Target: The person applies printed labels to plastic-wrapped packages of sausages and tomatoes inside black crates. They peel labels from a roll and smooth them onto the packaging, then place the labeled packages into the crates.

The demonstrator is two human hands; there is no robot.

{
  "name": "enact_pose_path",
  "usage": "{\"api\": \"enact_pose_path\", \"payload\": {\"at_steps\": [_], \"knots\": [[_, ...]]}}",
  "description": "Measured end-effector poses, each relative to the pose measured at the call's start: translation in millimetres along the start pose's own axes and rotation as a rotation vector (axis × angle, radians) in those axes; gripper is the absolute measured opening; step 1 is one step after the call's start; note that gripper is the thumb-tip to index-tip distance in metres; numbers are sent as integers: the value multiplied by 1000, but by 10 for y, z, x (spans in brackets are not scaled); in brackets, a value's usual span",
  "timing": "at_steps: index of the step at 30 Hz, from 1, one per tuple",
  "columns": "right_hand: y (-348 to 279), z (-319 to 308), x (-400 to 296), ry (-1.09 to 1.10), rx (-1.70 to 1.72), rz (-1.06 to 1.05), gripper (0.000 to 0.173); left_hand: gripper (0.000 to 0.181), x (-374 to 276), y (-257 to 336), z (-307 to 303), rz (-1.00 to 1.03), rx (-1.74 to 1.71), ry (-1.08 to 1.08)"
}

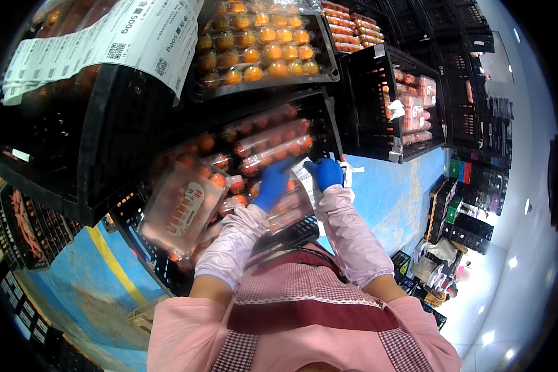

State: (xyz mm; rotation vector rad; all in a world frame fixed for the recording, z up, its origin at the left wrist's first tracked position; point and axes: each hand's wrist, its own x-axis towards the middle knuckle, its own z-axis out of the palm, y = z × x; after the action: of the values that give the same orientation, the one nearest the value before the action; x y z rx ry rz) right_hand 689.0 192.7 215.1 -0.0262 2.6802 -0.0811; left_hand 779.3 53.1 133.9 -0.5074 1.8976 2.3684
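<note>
My right hand (326, 173), in a blue glove, has its fingers closed on a strip of white printed labels (305, 179) at the right side of a black plastic crate (333, 135). Close by on the left, my gloved left hand (272, 185) lies over clear fruit packs; its fingertips are blurred near the strip, and its grip is unclear. Long clear plastic packs of red-orange fruit (274, 156) fill the crate's far part. A clear clamshell pack (179, 209) with a printed label lies tilted on other packs at the left.
A wide sheet of printed labels (111, 42) drapes over a black crate (121, 121) at upper left. Behind stands a crate of orange fruit packs (265, 46). More packs fill a crate (376, 88) on the right. Blue floor (390, 195) shows beyond my right arm.
</note>
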Motion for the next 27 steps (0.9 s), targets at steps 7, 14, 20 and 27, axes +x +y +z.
{"api": "enact_pose_path", "payload": {"at_steps": [7, 14, 20, 27], "knots": [[-32, 64, 155, -116, -164, 37, 47, 45, -46, 159, -35, -73, -37, -202], [-125, -20, 254, -208, -360, -167, 27, 52, 33, 152, -50, -28, 94, -348], [-105, -63, 273, -269, -247, -98, 46, 61, -8, 308, -3, -218, -17, -365], [496, -495, -222, -430, 295, -83, 42, 51, 9, 457, -9, 43, 408, -510]]}}
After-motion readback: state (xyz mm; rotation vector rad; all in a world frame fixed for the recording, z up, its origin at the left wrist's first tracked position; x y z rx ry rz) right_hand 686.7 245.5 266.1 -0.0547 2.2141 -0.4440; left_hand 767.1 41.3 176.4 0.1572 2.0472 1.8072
